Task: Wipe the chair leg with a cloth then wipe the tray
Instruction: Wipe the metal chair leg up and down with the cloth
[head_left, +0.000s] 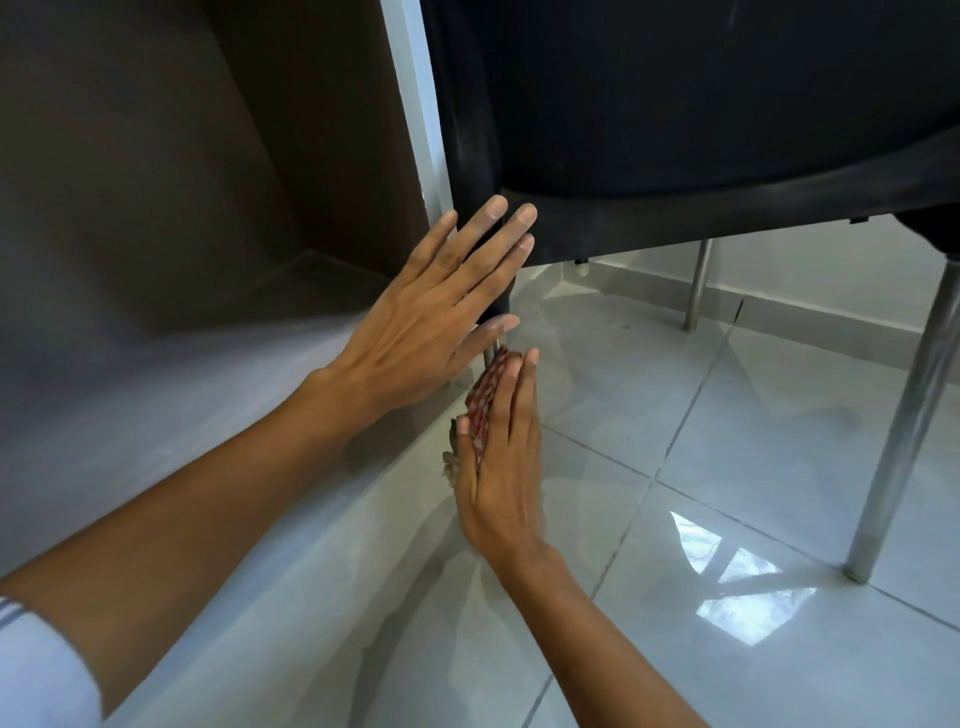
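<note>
1. The left hand (431, 306) is laid flat against the near-left corner of the black chair (675, 104), fingers straight and slightly spread, nothing gripped.
2. The fingertips (511, 218) of that hand are seen reaching the dark plastic edge where the seat meets the leg socket.
3. The right hand (501, 467) is pressed flat, fingers together and extended, with a red and white patterned cloth (483, 400) sandwiched beneath the palm.
4. The cloth is held against the chair leg (489, 356), a thin metal tube almost wholly hidden between the two hands; only a short stretch is visible just below the left thumb.
5. A frayed pale edge of the cloth is seen poking out at the left side of the right hand.
6. Two more metal legs are in view: one far behind (696, 291), one large at the right (904, 426), both standing on the glossy white tiled floor (753, 467).
7. A brown wall (156, 156) and a pale door frame (421, 104) are seen to the left of the chair.
8. A white sleeve (36, 670) is glimpsed at the near-left corner.
9. The tray cannot be seen anywhere.
</note>
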